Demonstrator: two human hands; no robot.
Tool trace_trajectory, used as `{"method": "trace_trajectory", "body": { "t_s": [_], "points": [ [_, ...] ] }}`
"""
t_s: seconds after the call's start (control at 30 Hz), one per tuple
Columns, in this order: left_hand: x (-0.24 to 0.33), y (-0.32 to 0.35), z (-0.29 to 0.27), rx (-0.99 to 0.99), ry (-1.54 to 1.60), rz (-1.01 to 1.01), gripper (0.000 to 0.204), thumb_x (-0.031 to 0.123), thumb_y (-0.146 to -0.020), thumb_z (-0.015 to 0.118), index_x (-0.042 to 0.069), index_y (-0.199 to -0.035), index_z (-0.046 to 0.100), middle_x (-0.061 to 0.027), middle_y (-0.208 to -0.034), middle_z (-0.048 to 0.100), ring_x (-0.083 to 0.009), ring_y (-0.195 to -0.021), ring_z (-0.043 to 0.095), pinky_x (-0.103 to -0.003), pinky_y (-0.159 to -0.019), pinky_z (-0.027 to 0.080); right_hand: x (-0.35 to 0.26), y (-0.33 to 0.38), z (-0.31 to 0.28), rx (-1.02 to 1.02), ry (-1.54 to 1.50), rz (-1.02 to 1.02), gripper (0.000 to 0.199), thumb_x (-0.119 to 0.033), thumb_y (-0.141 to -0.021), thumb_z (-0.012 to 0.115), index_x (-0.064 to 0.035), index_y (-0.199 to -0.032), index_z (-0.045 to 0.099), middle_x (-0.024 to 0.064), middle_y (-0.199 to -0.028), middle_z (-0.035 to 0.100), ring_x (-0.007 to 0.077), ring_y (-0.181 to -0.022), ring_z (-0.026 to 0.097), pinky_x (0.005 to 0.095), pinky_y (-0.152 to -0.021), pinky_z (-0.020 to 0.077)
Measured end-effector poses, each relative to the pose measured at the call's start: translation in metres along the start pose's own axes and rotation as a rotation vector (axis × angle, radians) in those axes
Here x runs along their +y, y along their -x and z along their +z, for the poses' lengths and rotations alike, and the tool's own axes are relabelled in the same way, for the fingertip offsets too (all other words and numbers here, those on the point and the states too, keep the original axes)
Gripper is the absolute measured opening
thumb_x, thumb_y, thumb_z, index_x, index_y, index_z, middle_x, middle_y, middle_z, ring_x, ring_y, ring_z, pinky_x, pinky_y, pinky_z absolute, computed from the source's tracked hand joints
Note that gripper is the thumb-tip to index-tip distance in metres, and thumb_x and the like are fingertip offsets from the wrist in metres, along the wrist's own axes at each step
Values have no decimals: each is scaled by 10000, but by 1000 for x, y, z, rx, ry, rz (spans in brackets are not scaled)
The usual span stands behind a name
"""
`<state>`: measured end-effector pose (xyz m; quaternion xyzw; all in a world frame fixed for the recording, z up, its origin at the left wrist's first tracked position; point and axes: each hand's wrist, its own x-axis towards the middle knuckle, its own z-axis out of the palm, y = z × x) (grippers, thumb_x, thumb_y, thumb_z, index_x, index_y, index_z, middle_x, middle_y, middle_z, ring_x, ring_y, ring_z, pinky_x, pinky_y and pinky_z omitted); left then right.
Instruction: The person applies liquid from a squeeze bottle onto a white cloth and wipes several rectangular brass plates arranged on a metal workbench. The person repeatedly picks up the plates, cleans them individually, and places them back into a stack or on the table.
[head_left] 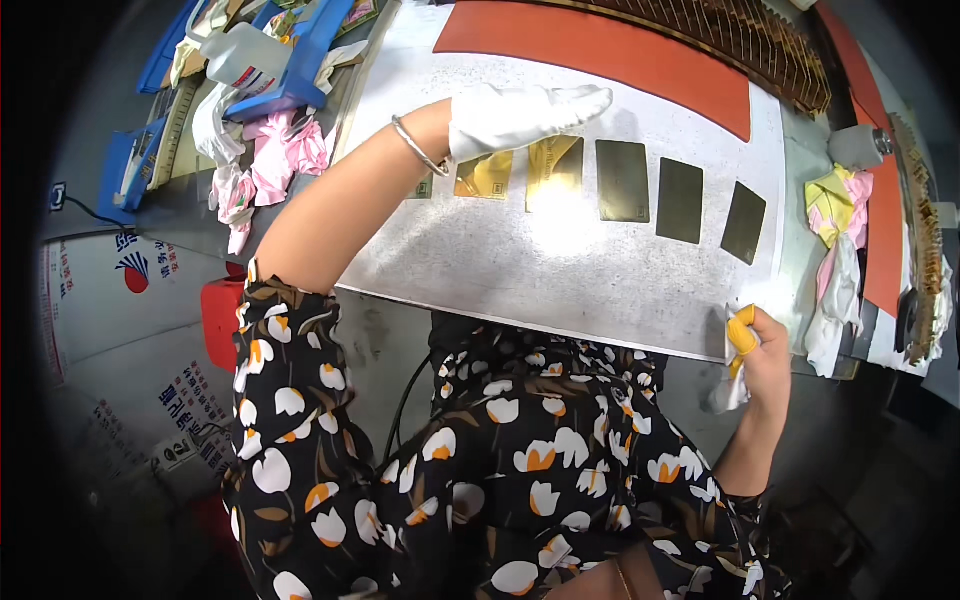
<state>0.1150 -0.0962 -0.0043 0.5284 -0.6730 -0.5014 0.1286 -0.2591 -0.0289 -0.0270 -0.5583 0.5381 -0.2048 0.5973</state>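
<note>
My left hand [525,118], in a white glove, reaches across the metal-topped table [460,250] with its fingers stretched out to the right. It is above a row of several thin rectangular metal plates. A gold plate [555,175] shines below the fingers; another gold plate [487,176] is partly covered by the glove. Darker plates [622,182] continue to the right, the last one [743,222] tilted. At the table's front right edge my right hand [762,350], with yellow finger covers, is closed around what looks like a crumpled white cloth [735,392].
An orange-red mat [590,58] lies at the back, before a slotted rack [740,35]. Blue bins [300,60], a white squeeze bottle [245,58] and pink cloths [285,150] are at left. A bottle [858,147] and yellow-and-pink cloths [838,205] are at right.
</note>
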Motion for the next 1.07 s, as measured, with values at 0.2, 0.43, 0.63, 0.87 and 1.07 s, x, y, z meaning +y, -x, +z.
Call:
{"method": "trace_trajectory", "body": {
  "t_s": [0.2, 0.43, 0.63, 0.87, 1.07],
  "points": [
    [3, -5, 4, 90, 137, 72, 503, 343, -959, 353, 17, -1342, 339, -90, -1378, 372, -183, -1263, 363, -288, -1016, 323, 21, -8, -6, 9, 20, -66, 165, -144, -819, 612, -28, -717, 555, -39, -587, 481, 28, -522, 413, 201, -467, 313],
    [16, -20, 18, 26, 148, 149, 722, 597, -875, 348, 43, -1337, 358, -152, -1370, 370, -250, -1284, 324, -324, -1065, 234, 22, -11, -10, -35, -79, -65, 168, -152, -823, 609, -28, -721, 559, -42, -600, 483, 28, -532, 415, 197, -482, 315],
    [30, -43, 27, -46, 120, 67, 747, 621, -874, 300, 45, -1349, 333, -163, -1384, 343, -290, -1284, 317, -346, -1062, 242, 21, -9, -10, -48, -120, -18, 157, -136, -830, 604, -42, -713, 556, -39, -595, 492, 22, -516, 430, 187, -470, 324],
    [32, -37, 24, -2, 134, 156, 448, 320, -960, 366, 38, -1306, 406, -109, -1298, 470, -171, -1224, 416, -270, -1015, 335, 13, -13, -8, -79, 90, -52, 148, -113, -813, 608, -5, -731, 550, -13, -580, 499, 47, -541, 451, 220, -482, 344],
    [19, -42, 33, 133, -30, 1, 791, 663, -821, 370, 101, -1374, 306, -151, -1362, 385, -254, -1280, 341, -285, -1080, 195, -49, -45, 6, -128, 735, -349, 218, -220, -796, 638, -10, -770, 584, 119, -694, 658, 209, -564, 612, 316, -510, 424]
  ]
}}
